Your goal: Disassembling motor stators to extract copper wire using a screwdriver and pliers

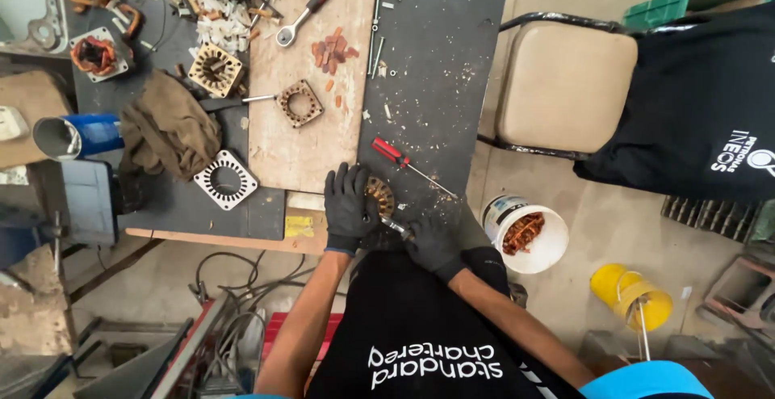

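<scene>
My left hand [349,205], in a black glove, grips a rusty square motor stator [381,195] at the near edge of the dark workbench [440,68]. My right hand [434,244], also in a black glove, holds a small metal tool [395,227] whose tip touches the stator's lower side. A red-handled screwdriver [395,155] lies on the bench just beyond the stator. Bits of copper and debris are scattered around the stator.
A wooden board [303,144] carries a brown stator [299,102], copper scraps [330,50] and a wrench [304,14]. To the left lie a white stator [225,179], a brown rag [167,128] and a blue can [77,135]. A white bucket [526,234] and a tan stool [565,84] stand on the right.
</scene>
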